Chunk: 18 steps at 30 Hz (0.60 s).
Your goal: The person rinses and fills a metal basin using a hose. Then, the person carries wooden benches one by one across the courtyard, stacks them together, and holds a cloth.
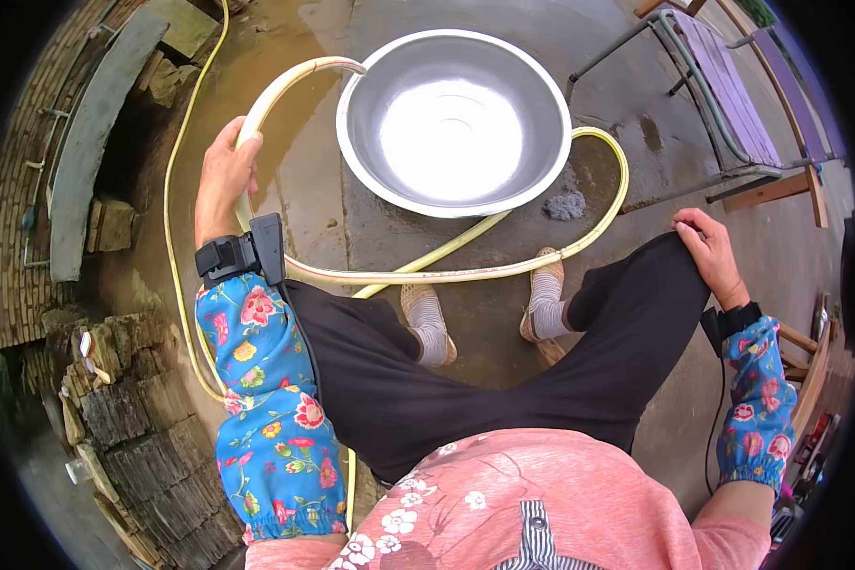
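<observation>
My left hand (226,176) is wrapped round a yellow hose (285,84), which arches over to the right. The hose's end reaches the left rim of a wide metal basin (363,157). Bright glare fills the basin's bottom, so I cannot tell whether there is water in it. More of the hose loops on the ground between the basin and my feet. My right hand (710,255) rests on my right knee with fingers loosely laid over it, holding nothing. A grey scouring pad (565,206) lies just right of the basin.
A purple-slatted metal chair (726,90) stands at the upper right. Along the left, a thinner yellow hose (173,161) runs past a stone slab (100,142) and stacked wood or stone pieces (152,418). The concrete ground (304,223) is wet, with muddy water near the basin.
</observation>
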Tool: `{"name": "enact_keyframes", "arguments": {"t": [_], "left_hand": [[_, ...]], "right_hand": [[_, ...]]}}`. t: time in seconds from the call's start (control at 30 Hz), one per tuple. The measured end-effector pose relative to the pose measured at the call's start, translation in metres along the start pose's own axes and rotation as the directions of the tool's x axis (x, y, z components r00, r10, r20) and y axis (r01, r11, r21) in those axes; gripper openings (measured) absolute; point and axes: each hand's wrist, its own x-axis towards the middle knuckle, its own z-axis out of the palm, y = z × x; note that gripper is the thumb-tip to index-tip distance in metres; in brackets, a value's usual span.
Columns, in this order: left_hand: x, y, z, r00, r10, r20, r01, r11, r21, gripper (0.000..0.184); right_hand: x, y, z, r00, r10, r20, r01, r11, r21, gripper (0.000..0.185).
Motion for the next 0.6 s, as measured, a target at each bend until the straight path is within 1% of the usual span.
{"name": "enact_keyframes", "arguments": {"t": [0.13,0.43,0.5,0.6], "left_hand": [[0.0,-0.004,-0.006,1.0,-0.019,-0.012,0.019,1.0,-0.024,0.042],[-0.028,0.003,-0.031,0.999,-0.034,-0.018,0.035,0.998,0.042,0.041],[-0.033,0.0,-0.037,0.998,-0.02,-0.063,0.023,0.999,0.041,0.041],[-0.033,-0.007,-0.043,0.997,-0.022,-0.08,0.025,0.999,0.036,0.041]], "right_hand": [[0.001,0.0,0.0,1.0,0.004,0.005,-0.004,1.0,0.007,0.016],[0.004,-0.007,-0.001,1.0,-0.006,0.005,0.006,1.0,0.009,0.017],[0.006,-0.01,0.0,1.0,-0.012,0.005,0.012,1.0,0.009,0.016],[0.008,-0.013,0.0,0.999,-0.046,0.004,0.046,0.999,-0.007,0.017]]}}
